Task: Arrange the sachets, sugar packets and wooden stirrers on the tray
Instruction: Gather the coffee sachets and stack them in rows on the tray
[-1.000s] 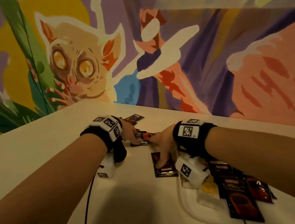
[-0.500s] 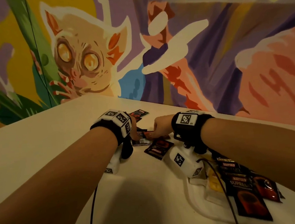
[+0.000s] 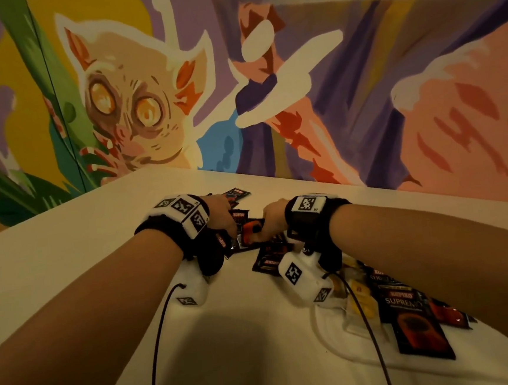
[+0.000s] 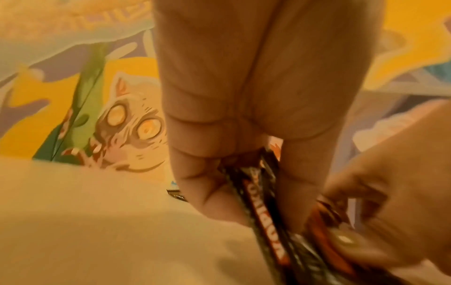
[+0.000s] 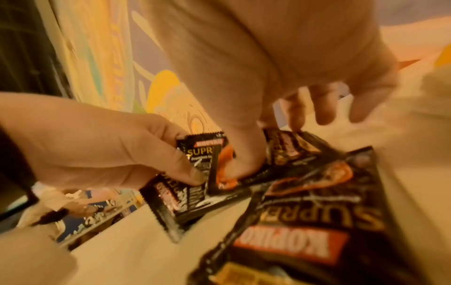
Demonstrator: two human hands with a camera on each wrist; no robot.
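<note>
Several black Kopiko sachets stand in a stack between my two hands at the middle of the table. My left hand grips the stack between thumb and fingers. Pushed up against it from the right, my right hand pinches one sachet with its thumb on the orange print. Another sachet lies flat just below the hands, and one more lies beyond them. The white tray at lower right holds several black sachets and yellow packets. I see no stirrers.
The white table runs back to a painted mural wall. Black cables trail from both wrist cameras across the near part of the table and over the tray.
My right hand has left the flat sachet it pressed on the table, which now lies skewed, and moved up and left to meet the left hand's stack.
</note>
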